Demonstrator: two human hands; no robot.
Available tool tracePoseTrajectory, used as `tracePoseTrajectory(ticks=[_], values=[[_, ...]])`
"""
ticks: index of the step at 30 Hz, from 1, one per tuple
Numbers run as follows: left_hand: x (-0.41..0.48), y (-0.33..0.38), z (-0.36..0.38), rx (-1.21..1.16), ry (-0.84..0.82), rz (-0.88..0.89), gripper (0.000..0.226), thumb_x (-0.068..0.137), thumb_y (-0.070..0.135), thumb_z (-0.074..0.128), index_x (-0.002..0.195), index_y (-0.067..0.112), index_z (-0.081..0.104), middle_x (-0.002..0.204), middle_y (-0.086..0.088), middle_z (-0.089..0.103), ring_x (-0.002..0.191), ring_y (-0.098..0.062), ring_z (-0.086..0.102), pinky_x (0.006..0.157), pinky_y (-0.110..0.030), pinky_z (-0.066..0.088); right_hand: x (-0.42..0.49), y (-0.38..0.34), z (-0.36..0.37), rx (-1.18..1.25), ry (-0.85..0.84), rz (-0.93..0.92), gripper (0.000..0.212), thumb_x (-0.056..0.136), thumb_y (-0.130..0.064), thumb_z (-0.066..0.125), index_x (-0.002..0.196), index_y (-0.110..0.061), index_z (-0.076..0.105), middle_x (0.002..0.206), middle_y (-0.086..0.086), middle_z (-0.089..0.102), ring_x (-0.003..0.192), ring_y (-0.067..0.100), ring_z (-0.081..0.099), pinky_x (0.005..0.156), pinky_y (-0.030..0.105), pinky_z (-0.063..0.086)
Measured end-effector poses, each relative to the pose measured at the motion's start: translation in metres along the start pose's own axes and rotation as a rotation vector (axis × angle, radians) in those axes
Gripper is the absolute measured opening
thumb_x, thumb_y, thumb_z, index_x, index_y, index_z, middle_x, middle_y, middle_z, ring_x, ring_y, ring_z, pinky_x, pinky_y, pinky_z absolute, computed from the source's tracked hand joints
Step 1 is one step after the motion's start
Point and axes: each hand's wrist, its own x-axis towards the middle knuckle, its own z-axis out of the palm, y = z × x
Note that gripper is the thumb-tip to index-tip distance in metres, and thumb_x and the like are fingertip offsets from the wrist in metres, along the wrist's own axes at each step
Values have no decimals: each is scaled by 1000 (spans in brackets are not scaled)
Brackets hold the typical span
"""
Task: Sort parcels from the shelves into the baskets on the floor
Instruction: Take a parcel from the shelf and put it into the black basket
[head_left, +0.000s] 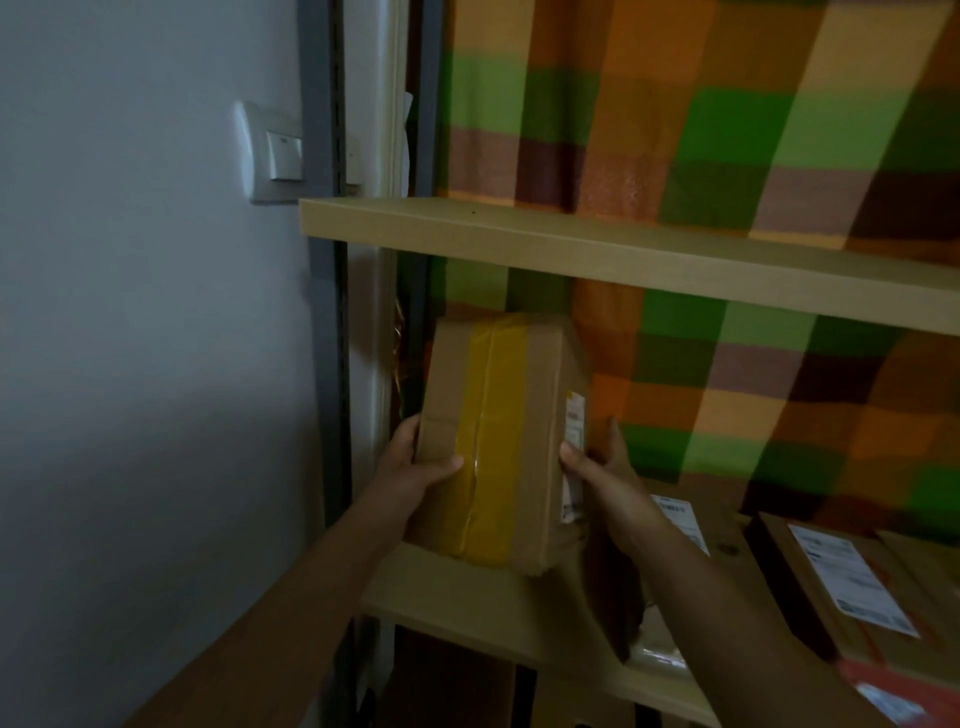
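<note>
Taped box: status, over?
Holding: left hand and right hand grip the taped box, one per side. It stands at the left end of the lower shelf. An upper shelf board close above; labelled parcels to its right.

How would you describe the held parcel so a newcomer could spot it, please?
Look at the shelving before the checked curtain, lower shelf, left end. The cardboard box there, unlike the flat white-labelled parcels rightward, wears a broad yellow tape band.

parcel storeroom | wooden shelves (623, 254) | labelled cardboard parcels (852, 587) | checked curtain (727, 130)
</note>
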Motion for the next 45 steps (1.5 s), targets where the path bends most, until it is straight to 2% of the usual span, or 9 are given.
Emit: tracePoseTrajectory(ticks=[3,6,11,16,23,31,35,40,45], values=[[1,0,-1,-39,51,33,57,83,10,66,130,26,37,113,6,55,109,-24,53,98,-52,44,-2,-1,-4,26,81,-29,136,28,-57,89,145,-29,26,131,6,57,109,28,63,94,53,49],[6,-2,0,66,149,102,42,89,14,61,124,20,39,121,-1,51,110,-23,51,97,-47,44,-5,0,-3,30,121,-42,87,50,-36,87,126,-11,52,109,8,70,91,26,70,80,47,57],[5,-2,10,97,125,-13,16,97,25,44,113,20,46,123,-8,51,101,-22,52,84,-38,46,-7,1,7,22,186,-73,80,61,-18,86,126,-13,40,101,-1,65,87,22,68,75,41,57],[6,-1,12,96,69,-78,55,84,48,57,126,20,36,114,-1,47,90,-14,52,73,-31,43,-9,0,10,-28,196,-110,77,70,-11,80,131,-16,33,94,-10,58,80,11,62,62,28,52],[6,-3,12,60,77,-78,48,85,35,63,128,16,50,109,0,63,90,-13,62,68,-24,50,-10,7,8,22,184,-138,54,75,-2,73,117,-27,50,119,3,62,102,24,64,84,45,55],[10,-6,10,163,78,-91,44,92,36,53,129,13,56,124,-9,62,100,-21,62,87,-32,49,-11,8,10,-39,17,-106,81,84,1,60,146,-33,21,128,2,56,108,22,60,79,32,55],[11,-1,13,282,103,-92,46,91,40,54,126,11,57,122,-9,63,104,-23,61,83,-29,48,-10,10,10,-92,45,-48,68,93,-12,54,147,-35,20,127,-2,58,100,17,62,73,25,53],[8,2,14,175,92,-174,48,87,37,61,126,11,55,122,-9,61,108,-25,60,77,-26,47,-8,7,8,-130,44,5,59,94,-12,51,146,-28,26,114,-2,60,91,14,62,70,24,50],[5,-5,10,73,35,-121,42,86,24,64,127,13,58,122,-6,64,101,-20,64,79,-29,53,-10,10,3,-112,79,-4,65,90,-7,57,144,-25,26,130,2,55,112,25,58,94,45,49]])
